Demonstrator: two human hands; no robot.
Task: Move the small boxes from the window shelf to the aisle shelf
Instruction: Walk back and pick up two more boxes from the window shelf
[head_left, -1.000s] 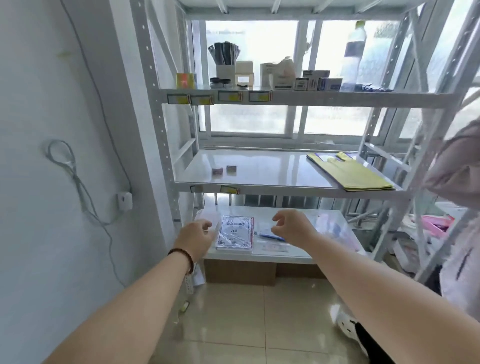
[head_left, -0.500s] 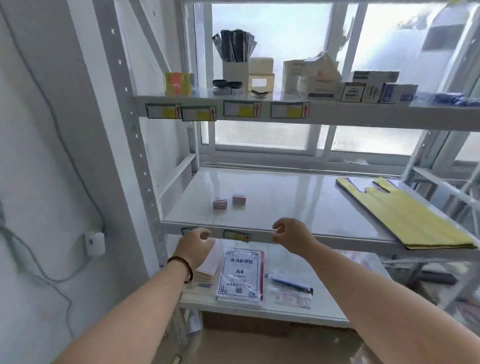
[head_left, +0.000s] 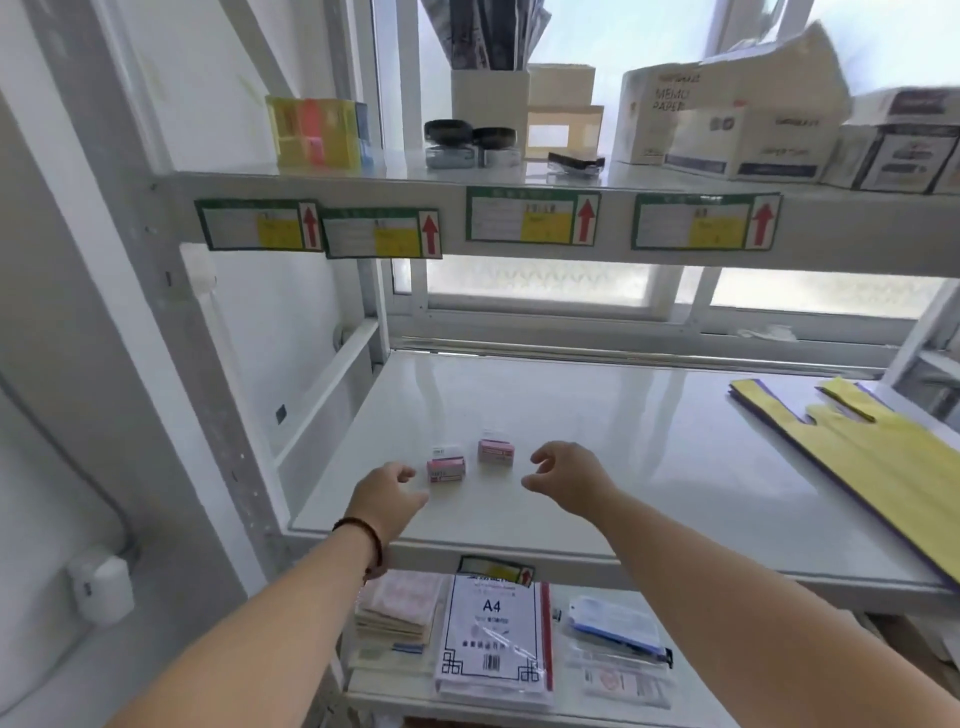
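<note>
Two small pink boxes (head_left: 445, 469) (head_left: 496, 451) between two open hands (head_left: 385, 494) (head_left: 566, 478).

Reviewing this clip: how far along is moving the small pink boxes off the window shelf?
Done: nothing that shows. Both small pink boxes, the left box and the right box, sit on the middle window shelf. In hand: nothing; the left hand and right hand hover open on either side of the boxes, touching neither. Left: grasp both boxes and carry them to the aisle shelf, which is out of view.
</note>
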